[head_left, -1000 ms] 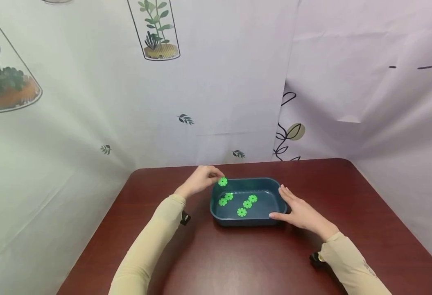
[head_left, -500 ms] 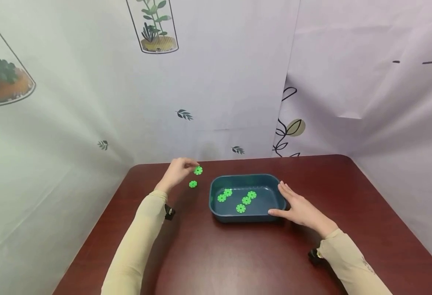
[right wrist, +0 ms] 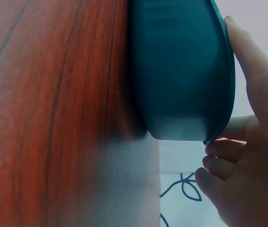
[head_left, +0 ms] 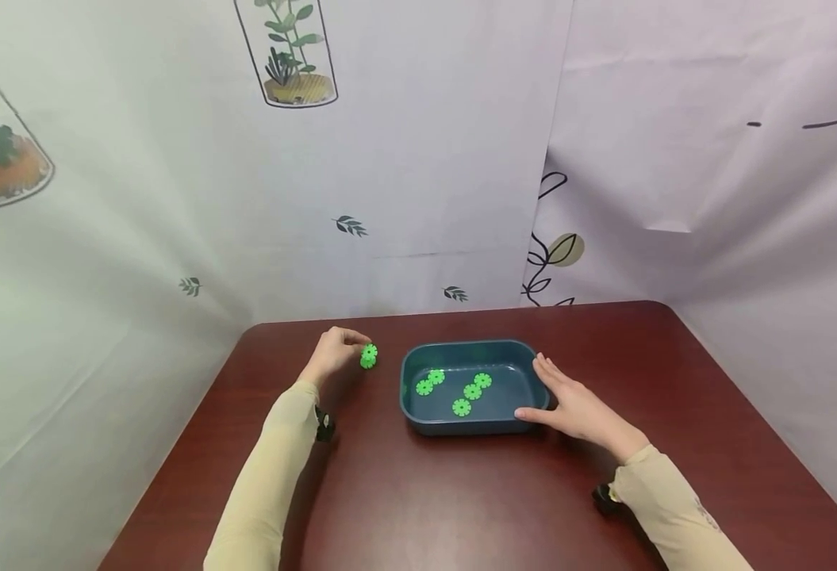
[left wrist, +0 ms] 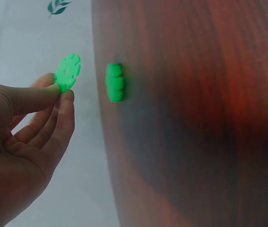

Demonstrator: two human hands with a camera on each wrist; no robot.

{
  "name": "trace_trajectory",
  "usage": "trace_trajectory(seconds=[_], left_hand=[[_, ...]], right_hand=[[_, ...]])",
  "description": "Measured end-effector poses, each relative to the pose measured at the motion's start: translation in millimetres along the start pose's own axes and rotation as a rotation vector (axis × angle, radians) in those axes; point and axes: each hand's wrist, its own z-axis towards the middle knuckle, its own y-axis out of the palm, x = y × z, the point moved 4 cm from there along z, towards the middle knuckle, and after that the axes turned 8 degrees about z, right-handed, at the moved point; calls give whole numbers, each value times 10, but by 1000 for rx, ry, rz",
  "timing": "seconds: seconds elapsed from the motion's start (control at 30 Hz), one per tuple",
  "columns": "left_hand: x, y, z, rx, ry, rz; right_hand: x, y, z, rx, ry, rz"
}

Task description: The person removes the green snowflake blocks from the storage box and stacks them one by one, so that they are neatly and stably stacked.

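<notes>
Between thumb and index fingertip my left hand [head_left: 332, 354] pinches a bright green notched plastic disc [left wrist: 69, 70]. Just below it a small pile of similar green discs [left wrist: 115, 83] lies on the table; a gap separates the two in the left wrist view. To the right stands a dark teal rectangular tray [head_left: 454, 429], with several green discs [head_left: 472, 392] lying flat on its floor. My right hand [head_left: 579, 408] rests on the tray's right end, thumb along the near rim and extended fingers at the far right corner. The right wrist view shows fingertips touching the outside rim [right wrist: 232, 80].
The dark red-brown table [head_left: 418, 500] reaches back to a pale cloth backdrop [head_left: 418, 174] printed with plants, which also runs up both sides. Each wrist carries a small black device, such as the left wrist camera [head_left: 325, 425].
My left hand has carried a green disc from the tray's left rim leftward, then lowered it to the disc lying on the table. The right hand has kept its place on the tray.
</notes>
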Motion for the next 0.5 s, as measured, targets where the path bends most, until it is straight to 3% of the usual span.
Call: trace_trajectory(seconds=[0.23, 0.5], left_hand=[[-80, 63, 35, 28, -50, 9], [-151, 130, 58, 7, -83, 10]], right_hand=[[-4, 7, 32, 0, -1, 2], [18, 11, 23, 1, 10, 4]])
